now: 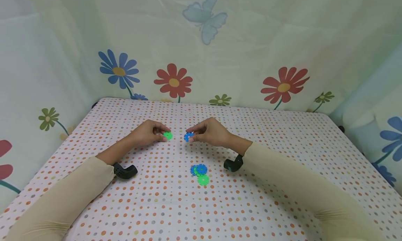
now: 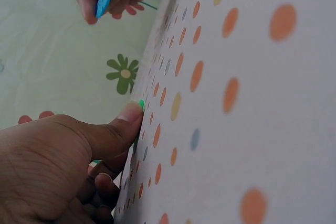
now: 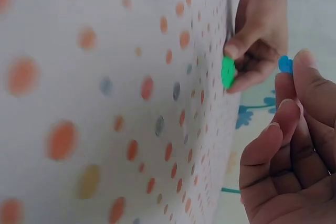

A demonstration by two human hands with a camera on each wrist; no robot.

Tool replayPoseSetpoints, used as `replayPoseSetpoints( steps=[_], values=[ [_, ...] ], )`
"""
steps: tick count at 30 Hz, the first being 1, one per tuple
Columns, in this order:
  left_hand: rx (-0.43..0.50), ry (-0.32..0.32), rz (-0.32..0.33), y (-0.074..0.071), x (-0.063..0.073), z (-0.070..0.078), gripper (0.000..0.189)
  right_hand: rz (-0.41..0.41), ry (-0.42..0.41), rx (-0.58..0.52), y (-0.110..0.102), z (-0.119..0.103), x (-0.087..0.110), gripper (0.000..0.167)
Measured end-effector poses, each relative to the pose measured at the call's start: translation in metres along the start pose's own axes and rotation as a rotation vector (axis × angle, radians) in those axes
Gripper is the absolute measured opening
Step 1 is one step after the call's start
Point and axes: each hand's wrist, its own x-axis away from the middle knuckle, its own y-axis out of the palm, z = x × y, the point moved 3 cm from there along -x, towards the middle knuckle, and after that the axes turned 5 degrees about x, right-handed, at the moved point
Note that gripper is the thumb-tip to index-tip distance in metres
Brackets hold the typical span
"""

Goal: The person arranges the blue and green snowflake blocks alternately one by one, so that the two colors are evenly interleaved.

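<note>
My left hand (image 1: 148,132) pinches a green notched plastic disc (image 1: 168,136) between thumb and fingers, low over the table. Facing it, my right hand (image 1: 213,132) pinches a blue notched disc (image 1: 188,137) by its edge. A small gap separates the two discs. The right wrist view shows the green disc (image 3: 228,73) flat side on, while only a bit of the blue disc (image 3: 285,64) shows at the right fingertips. Nearer to me lies a small overlapping pile of blue discs (image 1: 201,169) and green discs (image 1: 203,180).
A white cloth with coloured dots covers the table (image 1: 157,206). Behind it hangs a curtain (image 1: 238,59) printed with flowers and a butterfly. Black wrist-worn devices (image 1: 125,171) sit at both wrists, close above the cloth.
</note>
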Motion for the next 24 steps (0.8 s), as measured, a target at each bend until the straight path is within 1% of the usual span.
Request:
replayPoseSetpoints(
  steps=[2,6,10,16,21,24],
  values=[
    [0.002,0.001,-0.003,0.001,0.0,-0.001,0.032,-0.015,0.019,-0.011,0.003,0.003,-0.012,0.029],
    [0.005,0.0,-0.005,0.002,-0.001,-0.002,0.032,-0.07,0.008,-0.016,0.01,0.01,-0.033,0.029],
    [0.015,0.0,0.001,0.001,-0.002,-0.001,0.03,-0.119,0.008,0.021,0.019,0.015,-0.048,0.03],
    [-0.003,-0.011,0.01,-0.001,-0.004,0.0,0.03,-0.143,0.049,0.106,0.024,0.011,-0.056,0.032],
    [-0.005,-0.021,0.012,-0.001,-0.004,0.0,0.03,-0.192,0.046,0.145,0.024,0.007,-0.057,0.033],
    [0.004,-0.03,0.007,-0.001,-0.002,0.0,0.03,-0.227,0.028,0.174,0.024,0.005,-0.057,0.034]
  ],
)
